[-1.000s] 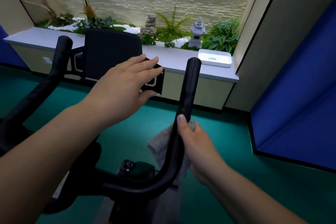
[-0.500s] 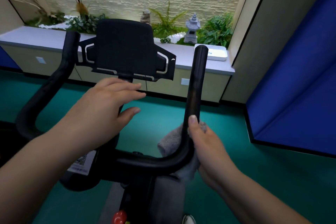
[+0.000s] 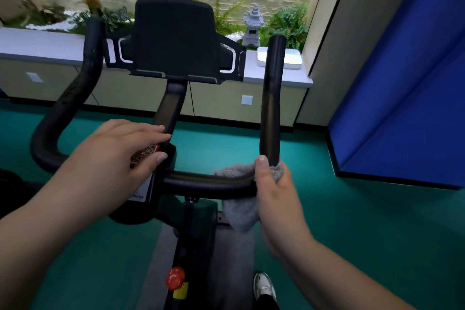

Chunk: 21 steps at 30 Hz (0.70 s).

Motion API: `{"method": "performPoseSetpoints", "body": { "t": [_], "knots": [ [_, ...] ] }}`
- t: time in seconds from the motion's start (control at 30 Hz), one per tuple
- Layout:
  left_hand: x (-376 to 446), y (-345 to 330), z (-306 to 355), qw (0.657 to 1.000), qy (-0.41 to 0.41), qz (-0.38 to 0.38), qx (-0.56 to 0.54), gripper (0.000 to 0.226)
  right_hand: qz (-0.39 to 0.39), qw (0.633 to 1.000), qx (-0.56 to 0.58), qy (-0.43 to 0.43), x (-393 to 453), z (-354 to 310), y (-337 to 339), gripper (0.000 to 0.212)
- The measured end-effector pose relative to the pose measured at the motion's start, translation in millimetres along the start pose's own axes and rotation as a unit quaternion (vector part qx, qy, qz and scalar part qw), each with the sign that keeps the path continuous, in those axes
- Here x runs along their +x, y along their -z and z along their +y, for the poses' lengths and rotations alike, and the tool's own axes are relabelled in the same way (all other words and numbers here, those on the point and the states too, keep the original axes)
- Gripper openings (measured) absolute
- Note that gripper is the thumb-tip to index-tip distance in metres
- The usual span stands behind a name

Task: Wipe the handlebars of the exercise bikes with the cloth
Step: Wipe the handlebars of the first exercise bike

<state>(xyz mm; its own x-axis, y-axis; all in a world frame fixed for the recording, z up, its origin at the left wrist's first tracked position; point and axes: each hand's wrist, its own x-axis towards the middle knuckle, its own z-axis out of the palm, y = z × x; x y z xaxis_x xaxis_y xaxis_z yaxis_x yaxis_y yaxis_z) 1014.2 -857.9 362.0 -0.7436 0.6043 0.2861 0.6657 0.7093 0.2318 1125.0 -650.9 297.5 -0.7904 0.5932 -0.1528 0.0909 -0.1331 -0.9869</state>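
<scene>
Head view shows the right hand (image 3: 275,194) gripping the grey cloth (image 3: 240,211) around the right bend of the black handlebar (image 3: 208,182), thumb up along the bar. Left hand (image 3: 118,156) lies with straight fingers over the handlebar's centre, below the tablet holder (image 3: 175,38).

Between the two upright horns of the handlebar (image 3: 270,98) the gap is open at 12 o'clock above the crossbar, except where the tablet holder (image 3: 173,40) and its stem (image 3: 169,106) stand in the middle. The left hand (image 3: 118,158) covers the clamp at 9 o'clock. At 3 o'clock, green floor (image 3: 352,221) lies open up to the blue panel (image 3: 407,83).
</scene>
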Motion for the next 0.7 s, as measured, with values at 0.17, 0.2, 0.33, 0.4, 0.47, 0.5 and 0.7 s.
{"method": "performPoseSetpoints", "body": {
  "t": [0.17,0.2,0.33,0.4,0.47,0.5,0.7],
  "knots": [
    [-8.1,1.9,-0.9,1.0,-0.006,-0.005,0.008,0.039,0.027,0.999,-0.028,0.037,7.9,-12.0,2.9,0.031],
    [-9.8,3.3,-1.6,1.0,-0.006,0.003,0.007,0.036,0.037,0.998,-0.03,0.045,7.8,-12.2,2.2,0.03],
    [-15.7,3.3,-4.5,1.0,-0.003,0.023,0.0,0.033,0.076,0.995,-0.014,0.064,-5.9,-3.3,-13.5,0.034],
    [-18.8,2.2,-5.4,1.0,-0.001,0.02,0.0,0.039,0.095,0.994,0.011,0.052,-12.9,0.2,-23.4,0.036],
    [-19.5,0.9,-7.0,1.0,-0.002,0.017,-0.004,0.04,0.119,0.992,0.03,0.041,-16.7,1.4,-32.2,0.035],
    [-19.3,0.4,-7.7,1.0,-0.002,0.018,-0.006,0.038,0.134,0.99,0.037,0.034,-17.7,1.7,-36.1,0.038],
    [-14.4,-2.6,-8.3,1.0,-0.008,0.028,-0.007,0.033,0.142,0.988,0.051,0.003,-27.8,-0.6,-47.1,0.055]
  ]
}}
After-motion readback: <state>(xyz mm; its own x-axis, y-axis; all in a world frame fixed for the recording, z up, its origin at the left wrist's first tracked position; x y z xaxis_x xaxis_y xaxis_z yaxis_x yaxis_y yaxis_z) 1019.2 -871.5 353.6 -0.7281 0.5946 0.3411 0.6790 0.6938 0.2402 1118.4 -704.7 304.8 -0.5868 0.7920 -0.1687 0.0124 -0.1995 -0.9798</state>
